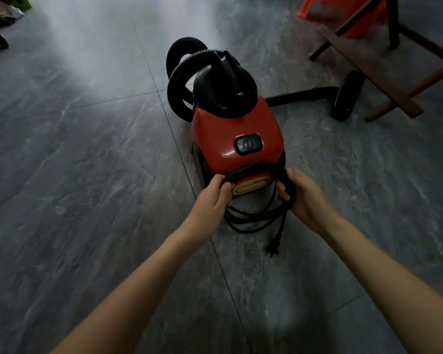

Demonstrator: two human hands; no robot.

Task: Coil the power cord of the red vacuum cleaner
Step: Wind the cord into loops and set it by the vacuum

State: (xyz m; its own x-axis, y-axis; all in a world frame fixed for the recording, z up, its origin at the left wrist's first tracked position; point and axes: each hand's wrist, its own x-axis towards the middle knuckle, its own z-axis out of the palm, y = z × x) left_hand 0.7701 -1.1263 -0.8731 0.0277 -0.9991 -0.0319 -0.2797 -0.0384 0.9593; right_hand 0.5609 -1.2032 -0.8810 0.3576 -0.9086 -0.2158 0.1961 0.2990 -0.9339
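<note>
Step in hand: late coiling, by judgement. The power cord (251, 217) is gathered into several loops, and only a short tail with the plug (274, 247) hangs free.
Left hand (214, 198): fingers curled round the left side of the loop bundle.
Right hand (302, 198): fingers and thumb clamped on the right side.
Cord position: between both hands, at the near end of the red vacuum cleaner (237, 134). The upper arc crosses the rear panel and the lower loops sag toward the floor (87, 175).
Plug position: near-right of the bundle, below the right hand.
Next move: probably take in the tail and seat the bundle. Whether there is a cord hook cannot be told.
</note>
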